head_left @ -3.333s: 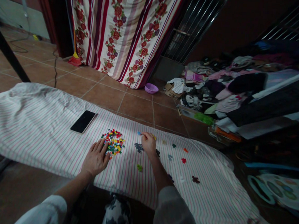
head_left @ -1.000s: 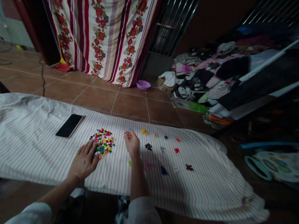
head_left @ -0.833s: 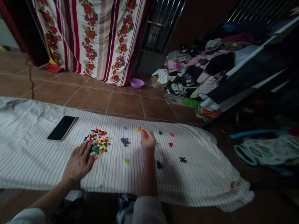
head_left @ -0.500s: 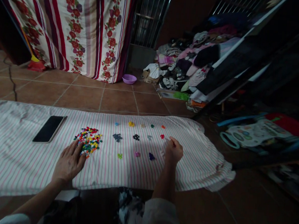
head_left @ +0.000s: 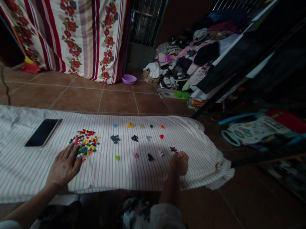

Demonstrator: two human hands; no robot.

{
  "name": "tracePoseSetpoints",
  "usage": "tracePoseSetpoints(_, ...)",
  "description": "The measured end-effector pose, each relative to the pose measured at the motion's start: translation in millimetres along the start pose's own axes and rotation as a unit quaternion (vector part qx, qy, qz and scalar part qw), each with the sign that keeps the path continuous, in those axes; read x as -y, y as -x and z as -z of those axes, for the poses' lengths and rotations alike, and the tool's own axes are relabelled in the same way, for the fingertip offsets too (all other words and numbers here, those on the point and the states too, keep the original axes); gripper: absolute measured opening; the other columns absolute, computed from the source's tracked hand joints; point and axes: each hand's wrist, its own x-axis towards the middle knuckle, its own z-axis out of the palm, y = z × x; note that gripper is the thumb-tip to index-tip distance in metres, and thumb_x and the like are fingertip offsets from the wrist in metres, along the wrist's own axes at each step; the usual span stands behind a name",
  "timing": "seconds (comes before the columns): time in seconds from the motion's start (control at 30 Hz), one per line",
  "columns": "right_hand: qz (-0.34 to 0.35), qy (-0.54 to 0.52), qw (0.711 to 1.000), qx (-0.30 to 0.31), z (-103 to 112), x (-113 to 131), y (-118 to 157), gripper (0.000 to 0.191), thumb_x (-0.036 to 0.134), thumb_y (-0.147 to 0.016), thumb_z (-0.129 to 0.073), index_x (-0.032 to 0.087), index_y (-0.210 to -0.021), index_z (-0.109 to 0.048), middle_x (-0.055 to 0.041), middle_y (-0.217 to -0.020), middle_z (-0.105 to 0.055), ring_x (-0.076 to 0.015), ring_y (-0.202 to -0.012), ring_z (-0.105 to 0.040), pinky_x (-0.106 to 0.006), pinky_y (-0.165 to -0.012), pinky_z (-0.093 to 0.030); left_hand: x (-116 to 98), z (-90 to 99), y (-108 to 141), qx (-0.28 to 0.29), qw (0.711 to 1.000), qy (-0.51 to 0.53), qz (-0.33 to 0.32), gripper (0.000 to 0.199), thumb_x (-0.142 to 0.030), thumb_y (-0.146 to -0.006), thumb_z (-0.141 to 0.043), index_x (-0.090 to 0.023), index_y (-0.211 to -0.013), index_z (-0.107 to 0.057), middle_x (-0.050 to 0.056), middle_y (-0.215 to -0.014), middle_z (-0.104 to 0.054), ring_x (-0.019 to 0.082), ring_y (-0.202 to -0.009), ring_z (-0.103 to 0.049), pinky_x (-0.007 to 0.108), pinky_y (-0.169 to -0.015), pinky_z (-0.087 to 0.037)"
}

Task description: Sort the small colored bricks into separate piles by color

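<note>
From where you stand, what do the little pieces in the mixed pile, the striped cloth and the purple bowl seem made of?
Mixed pile: probably plastic, judging by bright, solid colours; the pieces are too small to tell their finish.
Striped cloth: matte fabric, shown by soft wrinkles; fibre unclear.
Purple bowl: likely smooth plastic, given its even colour.
</note>
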Motion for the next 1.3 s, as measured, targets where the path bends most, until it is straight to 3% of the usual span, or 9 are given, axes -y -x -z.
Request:
tracePoseSetpoints(0.4, 0.023, 0.021, 0.999, 0.033, -5.1, 0.0, 6.5, 0.044, 0.031, -0.084, -0.040, 0.018, -0.116, -0.067, -0.0131, -0.095, -0.072, -0.0271, -0.083, -0.066, -0.035, -0.066, -0.048, -6.1, 8.7, -5.7, -0.004, 0.999, 0.042, 0.029, 0.040, -0.037, -0.088, -0.036, -0.021, -0.122, -0.051, 0.015, -0.132, -0.059, 0.030, -0.128, -0.050, 0.051, -0.101, -0.043)
tracePoseSetpoints(0.6, 0.059, -0.001, 0.997, 0.052, -10.3, -7.5, 0.7, 0.050, 0.027, -0.079, -0.040, 0.009, -0.119, -0.064, -0.0156, -0.093, -0.071, -0.0279, -0.084, -0.066, -0.037, -0.071, -0.050, -4.9, 5.2, -4.0, 0.002, 0.999, 0.038, 0.038, 0.039, -0.037, -0.088, -0.036, -0.021, -0.120, -0.052, 0.016, -0.131, -0.059, 0.031, -0.129, -0.049, 0.052, -0.103, -0.041)
tracePoseSetpoints(1.0, 0.046, -0.041, 0.997, 0.039, -11.1, 0.5, 0.1, 0.044, 0.021, -0.074, -0.037, 0.013, -0.107, -0.065, -0.0137, -0.095, -0.067, -0.0264, -0.088, -0.061, -0.037, -0.074, -0.049, -2.6, -2.2, -1.0, -0.004, 0.998, 0.040, 0.048, 0.042, -0.037, -0.089, -0.038, -0.022, -0.126, -0.050, 0.014, -0.136, -0.056, 0.030, -0.131, -0.048, 0.052, -0.103, -0.041)
tracePoseSetpoints(1.13, 0.029, -0.045, 0.998, 0.032, -9.6, 2.2, 1.8, 0.046, 0.018, -0.071, -0.040, 0.013, -0.109, -0.065, -0.0140, -0.095, -0.064, -0.0291, -0.091, -0.059, -0.040, -0.076, -0.049, -3.2, -5.1, -0.7, 0.005, 0.998, 0.010, 0.059, 0.048, -0.039, -0.091, -0.036, -0.015, -0.130, -0.049, 0.019, -0.137, -0.054, 0.032, -0.132, -0.047, 0.050, -0.105, -0.041)
tracePoseSetpoints(1.3, 0.070, -0.078, 0.994, -0.016, -5.2, 24.7, 2.9, 0.047, 0.018, -0.066, -0.046, 0.011, -0.108, -0.066, -0.0161, -0.098, -0.060, -0.0317, -0.101, -0.055, -0.045, -0.087, -0.048, -5.9, -4.8, -2.2, 0.002, 0.997, -0.013, 0.074, 0.050, -0.039, -0.093, -0.036, -0.012, -0.133, -0.048, 0.020, -0.143, -0.049, 0.031, -0.132, -0.047, 0.047, -0.106, -0.041)
